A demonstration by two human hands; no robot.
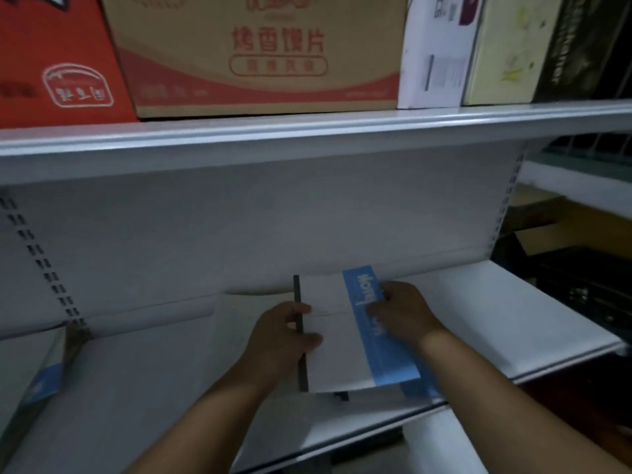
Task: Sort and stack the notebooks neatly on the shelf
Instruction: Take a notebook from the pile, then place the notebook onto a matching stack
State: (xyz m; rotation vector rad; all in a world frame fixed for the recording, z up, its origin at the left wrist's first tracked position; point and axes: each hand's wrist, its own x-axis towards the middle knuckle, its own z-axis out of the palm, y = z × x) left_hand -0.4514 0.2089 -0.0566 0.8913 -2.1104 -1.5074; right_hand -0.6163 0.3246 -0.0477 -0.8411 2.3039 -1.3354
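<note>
A white notebook with a black spine and a blue band lies flat on the white shelf, on top of at least one other notebook whose blue edge shows at its lower right. My left hand grips its black spine edge, thumb on the cover. My right hand presses on the blue band at the right side. Another notebook with a blue band leans at the far left of the shelf.
Above runs an upper shelf carrying a red box, a cardboard carton and white and yellow boxes. Slotted uprights stand at left and right. Dark crates and a cardboard box sit to the right.
</note>
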